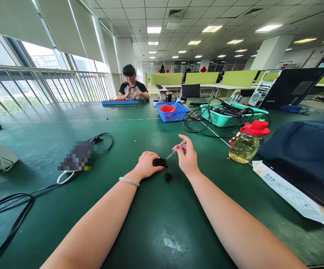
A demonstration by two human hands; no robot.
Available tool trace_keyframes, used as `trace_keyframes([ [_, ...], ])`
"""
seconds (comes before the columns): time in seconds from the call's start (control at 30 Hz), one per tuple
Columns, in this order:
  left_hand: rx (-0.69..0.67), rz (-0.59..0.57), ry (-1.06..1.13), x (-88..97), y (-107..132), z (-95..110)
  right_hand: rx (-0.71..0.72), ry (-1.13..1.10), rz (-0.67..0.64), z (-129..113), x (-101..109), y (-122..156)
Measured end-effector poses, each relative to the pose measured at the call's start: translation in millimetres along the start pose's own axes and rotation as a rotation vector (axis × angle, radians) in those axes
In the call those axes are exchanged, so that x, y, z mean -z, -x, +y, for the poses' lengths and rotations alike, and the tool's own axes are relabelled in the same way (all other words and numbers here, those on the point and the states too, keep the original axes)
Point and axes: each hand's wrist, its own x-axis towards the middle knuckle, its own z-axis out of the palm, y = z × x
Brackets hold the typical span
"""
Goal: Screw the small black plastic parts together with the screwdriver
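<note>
Fingers of my left hand [148, 163] are closed around a small black part [159, 162], pressing it to the green tabletop [139, 216]; its exact kind is too small to make out. My right hand [188, 157] grips a screwdriver [176, 149] with a clear handle. Its thin shaft slants down to the left, and the tip meets or nearly meets the right side of the black part. A second small black piece [168, 177] lies on the table just below, touched by neither hand.
Ahead sit a blue basket [171, 116] and a green basket [223, 119] with tangled black cables. To the right are a red-lidded bottle [243, 147], a phone [304, 179] and a dark blue bag [304, 149]. Cables [13, 201] lie left. Another person [133, 87] sits across.
</note>
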Motion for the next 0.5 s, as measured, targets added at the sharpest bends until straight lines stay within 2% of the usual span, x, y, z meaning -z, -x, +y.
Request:
trace_keyframes([
  [0.1, 0.017, -0.018, 0.009, 2.4, 0.3, 2.4, -0.151, -0.101, 0.060, 7.3, -0.1, -3.6],
  [0.2, 0.019, -0.027, 0.008, 2.4, -0.1, 2.3, -0.214, -0.135, 0.056, 10.0, -1.7, -4.1],
  [0.4, 0.014, -0.022, 0.029, 1.9, -0.6, 0.9, -0.221, -0.132, 0.003, 12.4, -1.3, -3.8],
  [0.5, 0.009, -0.014, 0.042, 1.8, -0.3, 0.4, -0.145, -0.074, -0.067, 8.3, -1.3, -3.3],
])
